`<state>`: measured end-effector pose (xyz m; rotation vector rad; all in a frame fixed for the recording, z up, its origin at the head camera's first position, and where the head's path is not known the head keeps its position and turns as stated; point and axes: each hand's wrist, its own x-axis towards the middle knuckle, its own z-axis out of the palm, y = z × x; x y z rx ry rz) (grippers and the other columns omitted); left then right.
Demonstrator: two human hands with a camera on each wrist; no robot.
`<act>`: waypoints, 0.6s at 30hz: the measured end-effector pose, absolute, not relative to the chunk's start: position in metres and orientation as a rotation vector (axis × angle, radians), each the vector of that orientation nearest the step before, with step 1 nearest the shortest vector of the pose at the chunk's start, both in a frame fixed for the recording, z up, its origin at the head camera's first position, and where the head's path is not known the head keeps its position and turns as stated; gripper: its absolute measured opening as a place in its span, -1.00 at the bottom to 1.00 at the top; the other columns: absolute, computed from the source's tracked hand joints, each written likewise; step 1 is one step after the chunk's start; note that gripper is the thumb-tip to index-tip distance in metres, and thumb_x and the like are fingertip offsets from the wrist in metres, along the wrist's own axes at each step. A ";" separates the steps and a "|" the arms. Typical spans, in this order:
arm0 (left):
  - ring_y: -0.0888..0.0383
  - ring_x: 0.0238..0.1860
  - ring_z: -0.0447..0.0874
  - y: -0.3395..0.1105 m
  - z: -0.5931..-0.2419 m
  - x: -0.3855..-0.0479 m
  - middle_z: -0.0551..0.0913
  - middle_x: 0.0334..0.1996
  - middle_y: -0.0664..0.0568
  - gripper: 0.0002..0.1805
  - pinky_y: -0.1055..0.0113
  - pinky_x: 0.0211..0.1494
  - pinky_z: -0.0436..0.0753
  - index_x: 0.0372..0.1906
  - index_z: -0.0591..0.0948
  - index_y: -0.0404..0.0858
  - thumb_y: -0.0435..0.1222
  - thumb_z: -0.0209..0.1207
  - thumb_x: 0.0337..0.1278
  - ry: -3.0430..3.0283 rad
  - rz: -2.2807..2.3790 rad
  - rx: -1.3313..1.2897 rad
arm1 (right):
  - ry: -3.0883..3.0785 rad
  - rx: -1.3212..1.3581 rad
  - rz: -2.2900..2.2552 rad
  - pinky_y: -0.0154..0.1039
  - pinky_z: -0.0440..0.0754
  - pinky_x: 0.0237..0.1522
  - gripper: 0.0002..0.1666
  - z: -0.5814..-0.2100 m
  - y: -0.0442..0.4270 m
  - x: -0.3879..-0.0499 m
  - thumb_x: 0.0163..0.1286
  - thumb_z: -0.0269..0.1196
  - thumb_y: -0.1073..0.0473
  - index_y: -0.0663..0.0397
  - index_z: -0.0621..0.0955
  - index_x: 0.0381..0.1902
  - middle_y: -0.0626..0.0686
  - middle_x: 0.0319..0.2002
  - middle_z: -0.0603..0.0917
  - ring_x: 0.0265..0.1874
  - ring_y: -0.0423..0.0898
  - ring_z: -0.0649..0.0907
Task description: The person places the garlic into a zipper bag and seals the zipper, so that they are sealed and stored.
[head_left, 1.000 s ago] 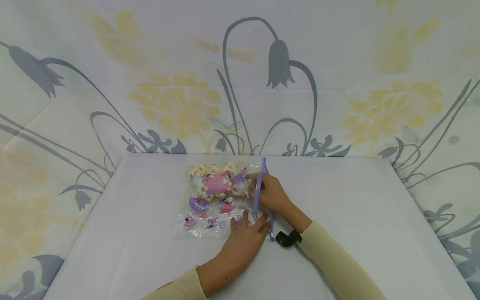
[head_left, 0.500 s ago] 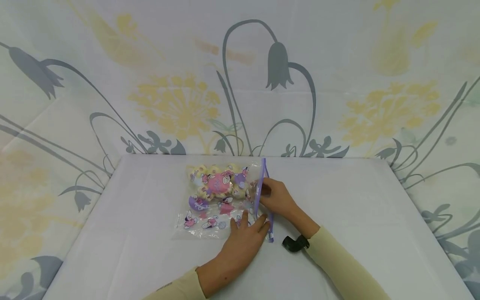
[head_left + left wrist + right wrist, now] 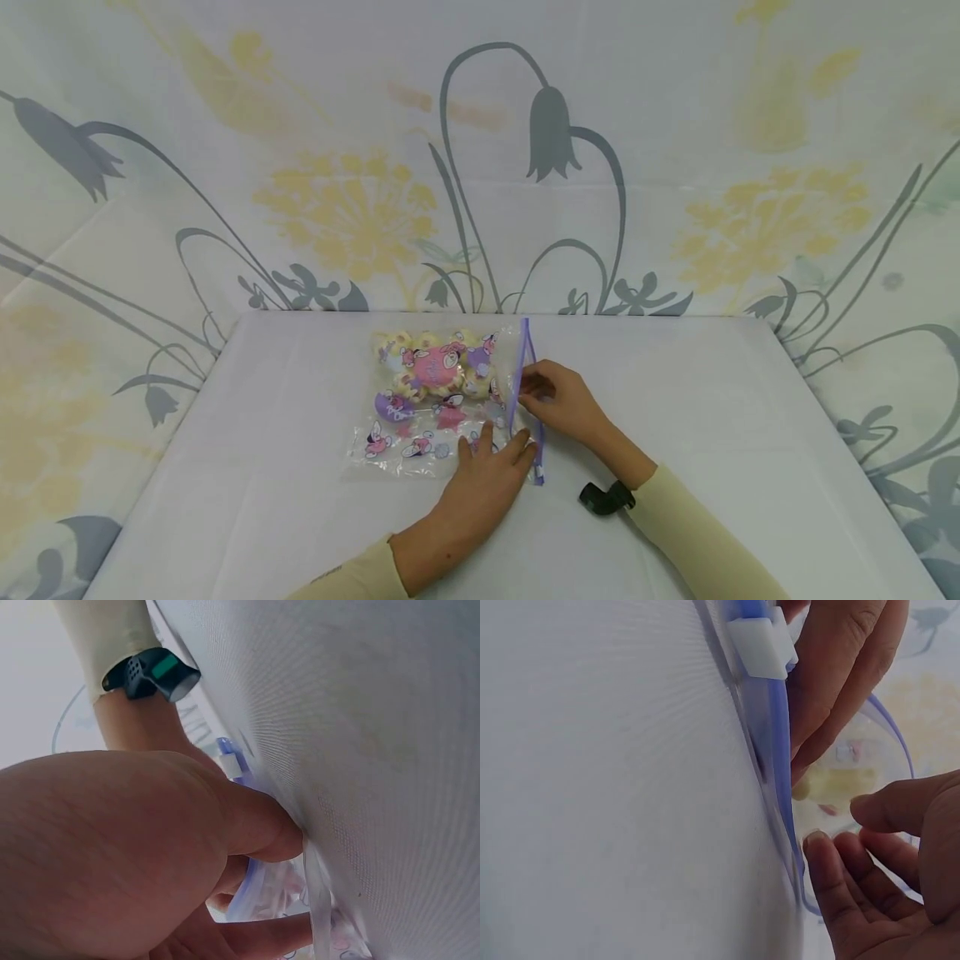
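A clear zip bag [image 3: 360,458] printed with pink and purple cartoon figures lies on the table, its purple-edged mouth [image 3: 522,358] facing right and standing partly open. Several pale yellow, bumpy pieces [image 3: 408,387] sit inside; the print partly hides them. My left hand [image 3: 483,487] rests on the bag's near right corner with fingers spread. At the mouth is my right hand [image 3: 566,404], its fingertips just inside the rim. The right wrist view shows the right thumb and fingers [image 3: 825,870] apart, with nothing between them. A white slider [image 3: 759,649] sits at the zip's near end.
A white cloth covers the table [image 3: 712,433]. Behind it hangs a floral-printed backdrop [image 3: 675,100]. A small black device [image 3: 606,498] is strapped to the right wrist, low over the table.
My right hand has drawn back from deeper inside the bag toward the right and slightly nearer, with nothing seen in it. The left hand stays in place on the bag.
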<state>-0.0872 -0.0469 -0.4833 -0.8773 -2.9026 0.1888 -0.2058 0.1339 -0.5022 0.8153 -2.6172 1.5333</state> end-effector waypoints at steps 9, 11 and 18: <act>-0.26 0.25 0.64 -0.049 -0.484 -0.087 0.56 0.38 0.12 -0.55 -0.09 0.06 0.75 0.36 0.66 0.02 -0.29 0.29 0.44 -2.811 0.209 -0.895 | -2.597 0.834 1.544 -0.13 0.76 0.02 -0.68 -0.500 0.145 -0.194 0.39 0.38 0.45 0.33 0.65 0.08 0.19 -0.01 0.75 -0.09 0.06 0.77; -0.25 0.24 0.66 -0.050 -0.484 -0.088 0.57 0.37 0.12 -0.55 -0.06 0.04 0.75 0.35 0.66 0.01 -0.28 0.30 0.43 -2.786 0.214 -0.898 | -2.577 0.841 1.574 -0.13 0.76 0.02 -0.68 -0.499 0.147 -0.191 0.38 0.38 0.46 0.35 0.65 0.07 0.23 0.00 0.75 -0.09 0.09 0.77; -0.25 0.23 0.67 -0.051 -0.486 -0.088 0.56 0.37 0.12 -0.54 -0.05 0.04 0.76 0.37 0.64 0.00 -0.27 0.30 0.43 -2.768 0.225 -0.906 | -2.558 0.862 1.563 -0.19 0.77 -0.01 -0.69 -0.500 0.153 -0.182 0.38 0.37 0.47 0.33 0.65 0.06 0.24 0.01 0.75 -0.11 0.07 0.78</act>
